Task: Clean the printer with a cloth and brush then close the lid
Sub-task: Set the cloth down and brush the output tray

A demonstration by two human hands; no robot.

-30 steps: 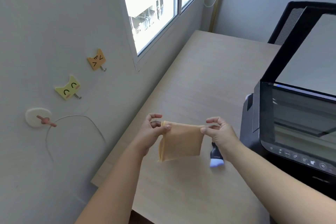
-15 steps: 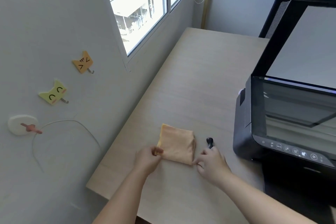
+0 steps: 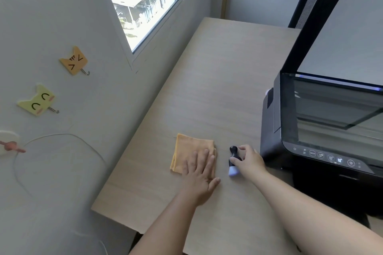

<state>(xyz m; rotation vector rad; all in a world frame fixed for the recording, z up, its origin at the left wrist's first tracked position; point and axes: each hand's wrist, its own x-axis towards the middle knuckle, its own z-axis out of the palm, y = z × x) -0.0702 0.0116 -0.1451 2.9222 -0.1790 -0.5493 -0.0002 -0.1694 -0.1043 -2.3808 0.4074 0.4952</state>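
A folded orange cloth (image 3: 190,150) lies flat on the wooden table (image 3: 211,80). My left hand (image 3: 200,174) rests palm down on its near right part, fingers spread. Just right of the cloth lies a small brush (image 3: 233,160) with a black handle and pale bristles pointing toward me. My right hand (image 3: 248,159) has its fingers around the brush handle. The black printer (image 3: 323,130) stands at the right with its scanner lid (image 3: 339,29) raised and the glass exposed.
A wall with a window (image 3: 149,2) runs along the table's left side. Two cat-shaped hooks (image 3: 73,60) and a thin white cable (image 3: 62,136) hang on that wall. The table's near left corner (image 3: 97,209) is close to my left forearm.
The cloth, held up stretched between both hands a second ago, now lies folded on the table. My left hand flattened onto it and my right hand moved right onto the brush.
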